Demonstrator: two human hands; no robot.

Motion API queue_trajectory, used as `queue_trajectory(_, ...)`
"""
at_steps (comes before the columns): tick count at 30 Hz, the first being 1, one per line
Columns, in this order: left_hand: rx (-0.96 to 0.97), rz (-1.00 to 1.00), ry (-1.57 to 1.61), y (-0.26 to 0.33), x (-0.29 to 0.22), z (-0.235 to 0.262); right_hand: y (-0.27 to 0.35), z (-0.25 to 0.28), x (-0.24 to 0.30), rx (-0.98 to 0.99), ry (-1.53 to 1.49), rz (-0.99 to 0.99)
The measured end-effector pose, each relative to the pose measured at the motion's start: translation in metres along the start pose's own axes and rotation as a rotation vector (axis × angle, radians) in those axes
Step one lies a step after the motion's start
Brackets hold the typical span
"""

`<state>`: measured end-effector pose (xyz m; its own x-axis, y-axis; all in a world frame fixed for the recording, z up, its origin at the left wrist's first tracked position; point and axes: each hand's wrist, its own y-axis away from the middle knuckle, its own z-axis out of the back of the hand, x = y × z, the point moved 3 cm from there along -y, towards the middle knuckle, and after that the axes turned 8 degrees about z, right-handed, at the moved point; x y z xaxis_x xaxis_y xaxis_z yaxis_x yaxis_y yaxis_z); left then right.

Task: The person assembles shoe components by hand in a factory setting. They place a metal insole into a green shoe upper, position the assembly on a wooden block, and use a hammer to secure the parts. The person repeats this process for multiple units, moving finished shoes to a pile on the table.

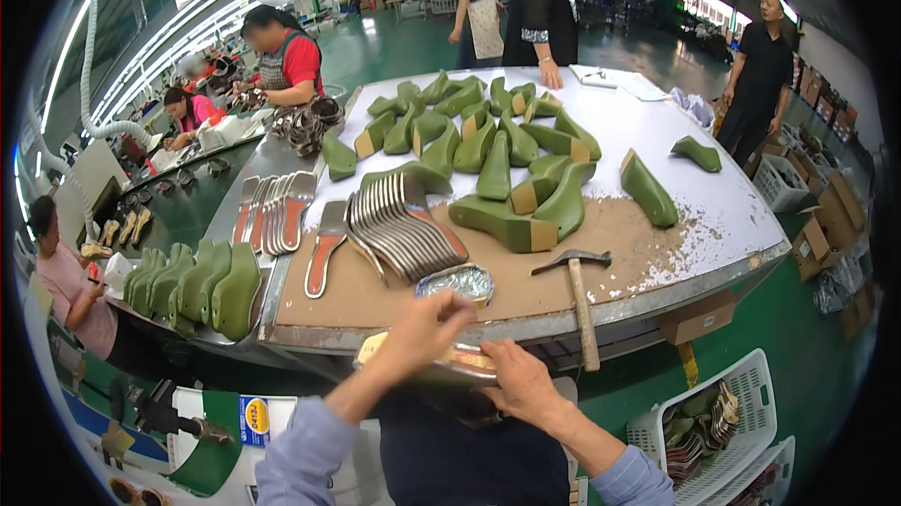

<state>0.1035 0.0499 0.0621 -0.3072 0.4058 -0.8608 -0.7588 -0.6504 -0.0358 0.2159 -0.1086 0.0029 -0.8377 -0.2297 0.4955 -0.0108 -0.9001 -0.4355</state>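
Item 1: last point(449, 374), held in both hands above the lap, just in front of the near edge of the tabletop point(732, 210); pale at its left end, with a reddish strip along its upper face.

Right hand point(526, 379): fingers gripping the right end of the last. Left hand point(424, 329): above the last, fingers bent, thumb and forefinger near each other; whether they pinch anything small cannot be told.

Item 2: dish point(455, 285), oval, clear-wrapped, just beyond the left hand.

Item 3: hammer point(582, 314), head lying on the tabletop, wooden handle jutting over the near edge.

Item 4: insoles point(399, 229), metallic with reddish parts, stacked overlapping beside the dish; one lies singly to their left, a further batch beyond it.

Item 5: brown sheet point(526, 295), worn, under the near items.

Item 6: green lasts point(495, 168), heaped mid-tabletop, some with tan ends; two lie apart at right.

Item 7: row of lasts point(235, 290), green, standing on a surface at left.

Item 8: crate point(760, 412), white, on the floor at right, loaded with lasts and insoles.

Surroundings: co-worker in red point(298, 65) at left; person in black point(762, 65) standing at right.
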Motion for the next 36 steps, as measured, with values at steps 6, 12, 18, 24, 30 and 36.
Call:
queue_trajectory(6, -0.124, -0.046, -0.069, 0.041, -0.002, -0.015, -0.003, -0.002, 0.002, 0.055, -0.020, -0.005)
queue_trajectory(12, -0.075, 0.079, -0.098, 0.030, 0.000, -0.019, -0.001, 0.001, -0.004, 0.102, -0.057, -0.035)
queue_trajectory(18, -0.055, 0.098, -0.133, 0.030, -0.008, -0.018, 0.020, 0.056, -0.046, -0.271, 0.360, -0.199)
queue_trajectory(24, -0.010, 0.132, -0.362, 0.030, -0.009, -0.029, 0.049, 0.064, -0.104, -0.092, 0.440, -0.512)
queue_trajectory(30, -0.016, 0.091, -0.431, 0.030, -0.006, -0.032, 0.061, 0.086, -0.099, -0.283, 0.196, -0.334)
queue_trajectory(36, -0.003, 0.010, -0.462, 0.033, -0.008, -0.032, 0.099, 0.100, -0.040, -0.343, -0.324, -0.601)
